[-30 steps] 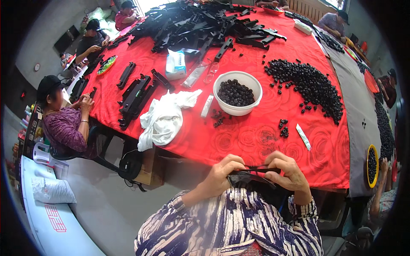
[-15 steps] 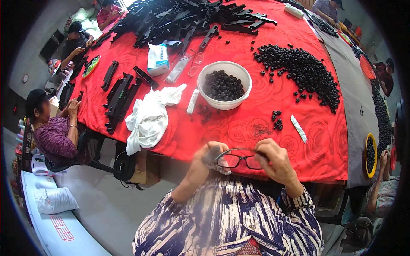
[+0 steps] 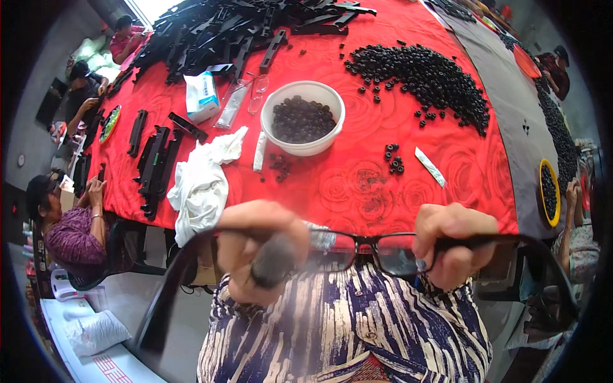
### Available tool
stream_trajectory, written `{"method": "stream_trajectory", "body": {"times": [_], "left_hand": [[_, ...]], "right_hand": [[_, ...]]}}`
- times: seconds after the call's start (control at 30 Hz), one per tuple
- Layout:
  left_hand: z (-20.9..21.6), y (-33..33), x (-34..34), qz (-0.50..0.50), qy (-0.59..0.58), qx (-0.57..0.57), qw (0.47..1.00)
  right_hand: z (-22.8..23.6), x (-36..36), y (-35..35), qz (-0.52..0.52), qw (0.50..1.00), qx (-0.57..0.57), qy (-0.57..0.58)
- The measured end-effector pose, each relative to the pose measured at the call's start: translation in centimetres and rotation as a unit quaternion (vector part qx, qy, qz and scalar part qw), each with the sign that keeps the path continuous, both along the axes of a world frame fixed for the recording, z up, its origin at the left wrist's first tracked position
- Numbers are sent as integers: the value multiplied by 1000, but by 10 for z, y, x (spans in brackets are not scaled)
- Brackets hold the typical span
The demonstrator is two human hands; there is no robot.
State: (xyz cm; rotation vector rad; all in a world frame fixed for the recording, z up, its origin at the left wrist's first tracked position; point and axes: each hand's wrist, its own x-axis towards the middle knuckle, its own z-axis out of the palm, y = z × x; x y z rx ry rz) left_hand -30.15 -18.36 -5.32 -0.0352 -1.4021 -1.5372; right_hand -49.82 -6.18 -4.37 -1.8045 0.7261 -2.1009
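Note:
Close in front of me, I hold black-framed eyeglasses [image 3: 366, 242] up by both sides, temples unfolded and reaching back toward me. My left hand [image 3: 258, 246] is closed on the left side of the frame; its thumb is dark with grime. A pale patch shows by the left lens, too unclear to name. My right hand [image 3: 450, 239] pinches the right side near the hinge. Beyond them on the table, a white bowl [image 3: 338, 131] holds small black ring-shaped parts [image 3: 300, 118]. A crumpled white cloth [image 3: 201, 188] hangs over the front edge.
Long black plastic parts [image 3: 217, 32] pile up at the back left. A heap of black rings [image 3: 421, 80] lies right of the bowl. A tissue pack [image 3: 202, 96] and another pair of glasses [image 3: 257, 96] rest on the red tablecloth [image 3: 357, 172]. Other people sit around.
Both hands have lifted the eyeglasses toward me, so hands and frame look much larger. The hands have moved apart to the two sides of the frame. The view has shifted slightly right.

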Motion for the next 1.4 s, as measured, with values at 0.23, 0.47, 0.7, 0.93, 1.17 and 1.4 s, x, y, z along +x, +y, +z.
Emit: {"method": "stream_trajectory", "body": {"times": [0.23, 0.47, 0.7, 0.93, 1.17, 1.4], "left_hand": [[52, 15, 6, 31, 53, -91, 994], [76, 38, 22, 66, 58, -74, 993], [128, -18, 47, -339, -79, 489, 800], [159, -51, 89, -474, -204, 808, 284], [150, -46, 86, -428, -213, 725, 496], [138, -16, 65, -360, -214, 598, 683]], "right_hand": [[35, 21, -7, -71, 990, -120, 24], [51, 34, 6, -90, 991, -89, 48], [57, 31, 20, -114, 984, -129, 37], [62, 46, 23, -71, 965, -229, -107], [65, 69, 9, -117, 937, -293, -153], [64, 47, 27, -95, 955, -253, -119]]}}
